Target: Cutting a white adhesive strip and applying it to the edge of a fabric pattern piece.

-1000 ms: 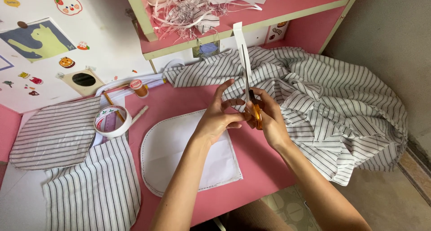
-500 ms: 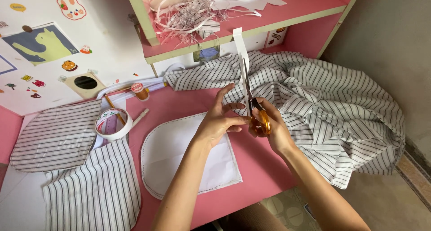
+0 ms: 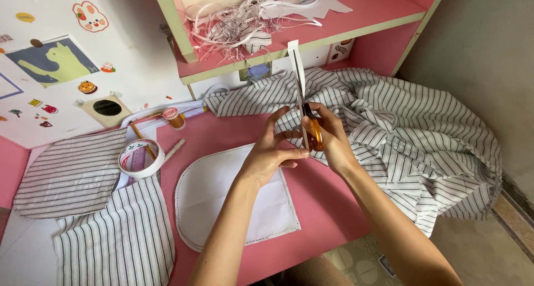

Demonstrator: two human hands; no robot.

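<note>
My right hand (image 3: 334, 144) is shut on orange-handled scissors (image 3: 315, 133), held upright over the pink desk (image 3: 322, 208). A narrow white strip (image 3: 295, 63) sticks up from between the blades. Pressed against the right one, my left hand (image 3: 270, 155) pinches the white strip's lower end with thumb and fingertips. Both hands hover above the edge of a large white oval pattern piece (image 3: 222, 200) with a dashed outline, close to a heap of black-and-white striped fabric (image 3: 428, 136).
Two cut striped pieces (image 3: 72, 174) (image 3: 117, 244) lie at the left. A tape roll (image 3: 141, 159), a pencil and an orange thread spool (image 3: 173, 117) sit between them and the oval. A shelf (image 3: 356, 24) above holds tangled paper trimmings (image 3: 233, 21). Stickers cover the white wall.
Both hands stay together in nearly the same place. The white strip's top end sits a little lower than before, and the scissors have shifted slightly.
</note>
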